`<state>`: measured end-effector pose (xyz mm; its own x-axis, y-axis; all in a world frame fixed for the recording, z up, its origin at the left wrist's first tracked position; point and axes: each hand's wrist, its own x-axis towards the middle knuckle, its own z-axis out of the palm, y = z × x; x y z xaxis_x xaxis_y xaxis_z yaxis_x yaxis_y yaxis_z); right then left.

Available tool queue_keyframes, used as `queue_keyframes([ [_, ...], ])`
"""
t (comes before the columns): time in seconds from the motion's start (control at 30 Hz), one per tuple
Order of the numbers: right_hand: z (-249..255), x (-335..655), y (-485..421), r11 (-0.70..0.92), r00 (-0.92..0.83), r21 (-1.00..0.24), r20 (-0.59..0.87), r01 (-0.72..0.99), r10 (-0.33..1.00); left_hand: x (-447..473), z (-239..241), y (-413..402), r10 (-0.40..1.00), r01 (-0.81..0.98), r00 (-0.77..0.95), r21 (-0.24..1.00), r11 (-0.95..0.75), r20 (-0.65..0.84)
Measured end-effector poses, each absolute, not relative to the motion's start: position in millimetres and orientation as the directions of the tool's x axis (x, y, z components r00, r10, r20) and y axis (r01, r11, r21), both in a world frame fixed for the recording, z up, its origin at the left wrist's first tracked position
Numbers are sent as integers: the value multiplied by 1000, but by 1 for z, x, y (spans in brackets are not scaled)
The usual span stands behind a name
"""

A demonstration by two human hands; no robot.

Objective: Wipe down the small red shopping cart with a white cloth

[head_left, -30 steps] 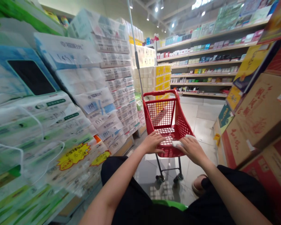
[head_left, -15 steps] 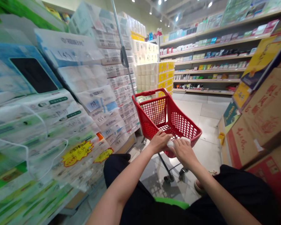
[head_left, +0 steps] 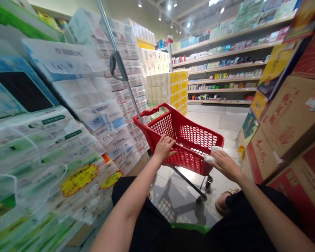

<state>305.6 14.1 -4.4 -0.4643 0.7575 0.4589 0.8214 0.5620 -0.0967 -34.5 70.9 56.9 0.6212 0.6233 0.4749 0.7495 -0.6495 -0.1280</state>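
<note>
Shelves (head_left: 220,102): long pale boards across the far wall, carrying rows of small boxes, bottles and tubes, their print too small to read.
Paper packs (head_left: 91,91): tall wrapped stacks down the left side, printed with blurred Chinese characters and bearing handwritten marker prices; the top one seems to begin with 14, but its last figure is unclear.
Cartons (head_left: 291,112): brown boxes piled at the right, with large red Chinese script, apparently including 帆 and 风; a yellow box (head_left: 274,66) with cursive lettering, too smeared to read, stands just behind.
Red cart (head_left: 189,161): mid-aisle on dark legs with castors, turned at an angle before the person's knees, its basket walls pierced with small holes.
Pole (head_left: 132,92): slanted metal, a grey grip partway up, its lower end at the cart's handle corner.
Price tags (head_left: 80,180): two yellow starbursts edged red on the packs at lower left; the bigger seems to read 16.90, the other is illegible.
Left hand (head_left: 164,148): fingers over the near rim, thumb lower on the outer wall, a loose hold.
Right hand (head_left: 224,162): fingers closed over a white wad at the rim's near right corner.
White wad (head_left: 209,159): crumpled, partly covered by those fingers.
</note>
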Motion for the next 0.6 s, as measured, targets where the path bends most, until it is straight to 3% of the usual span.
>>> queue_keyframes([
  [0.17, -1, 318, 23, 495, -428, -44, 441, 868, 789, -32, 56, 81, 636, 769, 619, -189, -611, 461],
  [0.4, 13, 265, 19, 192, -195, 65, 566, 979, 801, -5, 49, 77, 639, 779, 598, -166, -604, 484],
  [0.6, 29, 191, 28, 246, -219, 41, 614, 968, 758, 10, 45, 65, 667, 800, 557, -107, -590, 495],
])
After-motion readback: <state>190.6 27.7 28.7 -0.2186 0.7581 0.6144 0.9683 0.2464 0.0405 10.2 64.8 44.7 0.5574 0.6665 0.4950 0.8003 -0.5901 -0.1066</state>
